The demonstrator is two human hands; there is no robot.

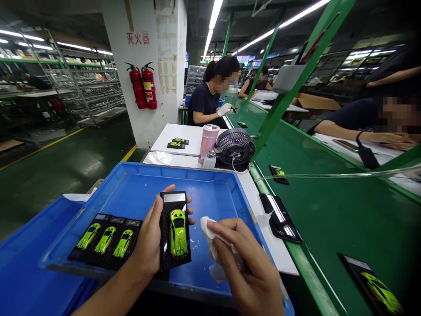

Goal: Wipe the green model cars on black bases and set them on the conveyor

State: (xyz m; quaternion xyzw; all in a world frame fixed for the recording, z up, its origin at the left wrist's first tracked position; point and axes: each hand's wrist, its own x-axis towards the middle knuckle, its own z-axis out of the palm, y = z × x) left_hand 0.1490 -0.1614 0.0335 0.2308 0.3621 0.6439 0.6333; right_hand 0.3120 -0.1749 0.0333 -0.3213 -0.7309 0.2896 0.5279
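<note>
My left hand (149, 235) grips a black display base by its sides, with a lime-green model car (178, 232) mounted on it and a silver label at its top end. To the right, my right hand (246, 259) pinches a crumpled white cloth or tissue (207, 228) between thumb and fingers, apart from the car. Both hands are above a blue plastic tray (210, 186). Three similar green model cars on black bases (105, 240) lie side by side in the tray, left of my left hand. White specks dot the tray floor between my hands.
A phone (279, 217) lies right of the tray, beside a green conveyor belt (315, 210) carrying more model cars (378, 285). Beyond the tray stand a pink tumbler (208, 140), a small white bottle (209, 160) and a black fan (236, 147). Co-workers sit along the belt.
</note>
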